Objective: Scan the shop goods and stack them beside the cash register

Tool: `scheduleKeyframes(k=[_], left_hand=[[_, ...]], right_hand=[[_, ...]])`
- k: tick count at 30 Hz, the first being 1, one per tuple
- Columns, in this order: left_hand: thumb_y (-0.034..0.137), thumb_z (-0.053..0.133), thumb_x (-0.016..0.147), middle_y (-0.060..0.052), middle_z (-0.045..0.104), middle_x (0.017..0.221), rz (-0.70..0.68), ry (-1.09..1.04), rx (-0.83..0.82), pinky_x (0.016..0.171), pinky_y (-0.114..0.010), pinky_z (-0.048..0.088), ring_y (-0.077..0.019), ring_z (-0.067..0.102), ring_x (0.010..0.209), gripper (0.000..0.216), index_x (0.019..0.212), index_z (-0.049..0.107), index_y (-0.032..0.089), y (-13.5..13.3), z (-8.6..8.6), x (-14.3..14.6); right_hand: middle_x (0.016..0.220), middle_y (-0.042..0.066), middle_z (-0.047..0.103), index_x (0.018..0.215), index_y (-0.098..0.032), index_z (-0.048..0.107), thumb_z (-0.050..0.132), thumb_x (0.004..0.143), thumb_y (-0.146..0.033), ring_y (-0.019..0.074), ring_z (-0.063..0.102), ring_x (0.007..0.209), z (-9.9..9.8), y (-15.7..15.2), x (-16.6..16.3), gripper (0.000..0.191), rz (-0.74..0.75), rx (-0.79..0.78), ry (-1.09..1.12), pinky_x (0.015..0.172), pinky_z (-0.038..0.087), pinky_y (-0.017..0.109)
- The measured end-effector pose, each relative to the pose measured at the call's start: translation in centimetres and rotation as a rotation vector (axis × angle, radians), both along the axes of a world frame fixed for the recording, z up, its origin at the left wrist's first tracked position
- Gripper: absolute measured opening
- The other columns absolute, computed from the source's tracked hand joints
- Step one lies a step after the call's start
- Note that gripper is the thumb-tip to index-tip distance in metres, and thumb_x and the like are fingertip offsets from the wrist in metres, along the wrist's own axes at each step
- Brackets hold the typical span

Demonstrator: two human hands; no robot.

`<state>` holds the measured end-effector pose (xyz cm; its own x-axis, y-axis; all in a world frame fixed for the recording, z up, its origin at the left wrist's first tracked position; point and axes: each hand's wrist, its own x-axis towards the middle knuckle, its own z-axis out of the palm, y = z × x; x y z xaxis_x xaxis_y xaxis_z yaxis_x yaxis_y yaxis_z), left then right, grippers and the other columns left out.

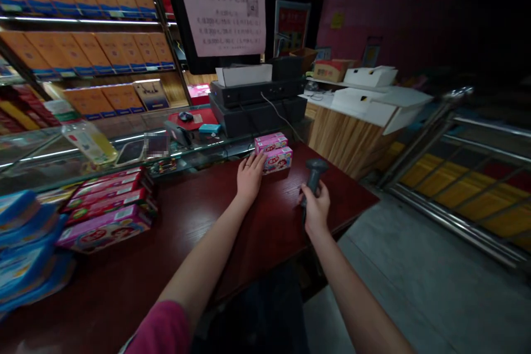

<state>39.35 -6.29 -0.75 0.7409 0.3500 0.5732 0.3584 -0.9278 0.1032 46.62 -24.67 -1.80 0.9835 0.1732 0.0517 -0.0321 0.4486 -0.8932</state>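
Two small pink boxes (274,152) sit stacked at the far edge of the dark red counter (199,232). My left hand (250,176) rests flat on the counter beside them, its fingertips touching the lower box. My right hand (316,207) is wrapped round the grip of a dark handheld barcode scanner (314,174), whose head points toward the pink boxes.
A stack of pink and red flat boxes (108,207) and blue packs (25,249) lie at the left. Behind stand a glass display case (83,149), a black cash register (257,102), shelves of orange boxes (83,5), and metal railings (456,166) to the right.
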Motion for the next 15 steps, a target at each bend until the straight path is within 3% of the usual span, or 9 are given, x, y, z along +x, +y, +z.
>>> scheduleKeyframes(k=[4, 8, 15], left_hand=[[0.020, 0.040, 0.104, -0.002, 0.046, 0.164, 0.029, -0.017, 0.024, 0.122, -0.048, 0.034, -0.0247, 0.035, 0.158, 0.057, 0.160, 0.043, 0.030, 1.6, -0.5, 2.9], [0.019, 0.038, 0.104, -0.001, 0.041, 0.167, 0.070, -0.018, 0.033, 0.122, -0.048, 0.033, -0.0250, 0.032, 0.159, 0.060, 0.163, 0.038, 0.030, 2.6, -1.1, 3.8], [0.024, 0.057, 0.097, -0.005, 0.026, 0.174, 0.137, 0.049, -0.012, 0.125, -0.048, 0.030, -0.0243, 0.030, 0.160, 0.076, 0.167, 0.028, 0.028, 1.4, -0.4, 3.3]], right_hand=[[0.066, -0.008, 0.063, 0.107, -0.022, 0.055, 0.082, 0.067, -0.035, 0.0096, 0.051, 0.041, 0.3, -0.3, 0.0, 0.050, 0.002, 0.017, 0.011, 0.041, 0.042, 0.025], [0.069, -0.007, 0.064, 0.109, -0.022, 0.056, 0.081, 0.069, -0.034, 0.0092, 0.052, 0.041, 0.1, -0.4, 0.1, 0.049, -0.006, 0.016, 0.009, 0.042, 0.043, 0.025], [0.065, -0.009, 0.064, 0.113, -0.020, 0.055, 0.086, 0.063, -0.038, 0.0106, 0.054, 0.041, 0.0, -0.3, 0.2, 0.062, 0.040, -0.019, 0.012, 0.043, 0.044, 0.024]])
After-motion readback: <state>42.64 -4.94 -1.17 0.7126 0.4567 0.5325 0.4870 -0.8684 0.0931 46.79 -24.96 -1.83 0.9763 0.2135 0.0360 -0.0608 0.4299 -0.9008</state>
